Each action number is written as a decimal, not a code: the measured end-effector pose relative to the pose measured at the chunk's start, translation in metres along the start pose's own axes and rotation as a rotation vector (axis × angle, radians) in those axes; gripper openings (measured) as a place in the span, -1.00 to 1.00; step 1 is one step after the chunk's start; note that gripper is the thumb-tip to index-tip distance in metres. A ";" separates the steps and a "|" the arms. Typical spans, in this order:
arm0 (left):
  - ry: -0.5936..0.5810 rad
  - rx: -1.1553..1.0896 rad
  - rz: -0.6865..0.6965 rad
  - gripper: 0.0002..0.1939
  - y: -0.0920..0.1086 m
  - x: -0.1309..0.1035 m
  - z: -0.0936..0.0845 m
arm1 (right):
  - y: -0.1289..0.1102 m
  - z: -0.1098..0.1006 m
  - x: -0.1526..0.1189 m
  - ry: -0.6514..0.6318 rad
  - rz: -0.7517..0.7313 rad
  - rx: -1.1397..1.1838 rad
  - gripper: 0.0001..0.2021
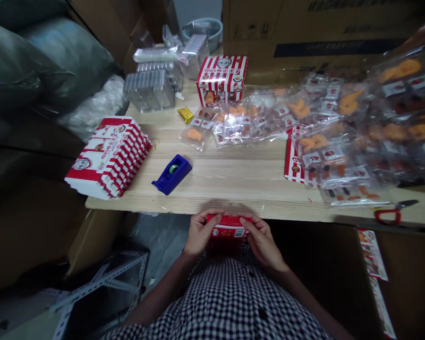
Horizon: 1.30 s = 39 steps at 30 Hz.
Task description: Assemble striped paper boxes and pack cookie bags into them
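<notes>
Head view, red box (pixel 228 231), long axis sideways, barcode (pixel 239 233) camera-facing

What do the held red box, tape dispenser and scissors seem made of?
Red box: likely printed card, judging by its straight folded edges; gloss is unclear. Tape dispenser: probably smooth plastic, solid blue and moulded-looking. Scissors: dull grey blades suggest metal; smooth red handle, likely plastic.
</notes>
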<state>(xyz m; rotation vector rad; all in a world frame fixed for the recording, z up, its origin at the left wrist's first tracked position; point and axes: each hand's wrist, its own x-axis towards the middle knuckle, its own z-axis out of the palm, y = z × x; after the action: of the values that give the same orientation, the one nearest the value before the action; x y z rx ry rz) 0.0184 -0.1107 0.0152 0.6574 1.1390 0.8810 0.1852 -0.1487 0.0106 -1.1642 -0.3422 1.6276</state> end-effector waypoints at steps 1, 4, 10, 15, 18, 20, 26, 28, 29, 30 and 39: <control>0.009 -0.001 0.007 -0.71 -0.002 0.001 -0.001 | 0.001 0.000 0.000 -0.007 0.001 0.001 -0.69; 0.035 -0.001 0.009 -0.73 -0.006 0.002 -0.003 | 0.003 -0.002 0.002 -0.023 0.001 -0.045 -0.69; 0.046 -0.038 0.003 -0.69 -0.007 0.008 -0.006 | 0.010 -0.018 0.013 0.013 -0.248 -0.463 -0.71; -0.029 -0.019 0.025 -0.71 -0.006 0.014 -0.012 | 0.010 -0.018 0.019 0.011 -0.230 -0.429 -0.70; -0.036 -0.047 0.023 -0.73 -0.008 0.014 -0.015 | 0.010 -0.015 0.021 0.004 -0.216 -0.376 -0.71; -0.024 -0.067 0.029 -0.72 -0.010 0.015 -0.017 | 0.010 -0.015 0.024 -0.020 -0.273 -0.448 -0.72; 0.010 -0.129 0.058 -0.70 -0.008 0.032 -0.024 | -0.006 -0.014 0.035 -0.254 -0.532 -0.769 -0.74; -0.006 -0.123 0.061 -0.70 -0.003 0.039 -0.026 | -0.013 -0.010 0.040 -0.319 -0.547 -0.763 -0.73; -0.017 -0.116 0.073 -0.70 0.000 0.041 -0.026 | -0.016 -0.008 0.043 -0.341 -0.555 -0.751 -0.74; -0.032 -0.104 0.097 -0.71 0.005 0.043 -0.027 | -0.019 -0.005 0.045 -0.355 -0.564 -0.736 -0.75; -0.124 0.369 0.377 -0.80 0.035 0.037 -0.029 | -0.040 0.013 0.051 -0.402 -0.529 -0.697 -0.80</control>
<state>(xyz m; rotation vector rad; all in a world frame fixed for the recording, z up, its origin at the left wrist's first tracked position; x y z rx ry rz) -0.0118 -0.0606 0.0173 1.2442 1.0915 0.9367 0.1992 -0.0849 0.0188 -1.0893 -1.4363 1.2753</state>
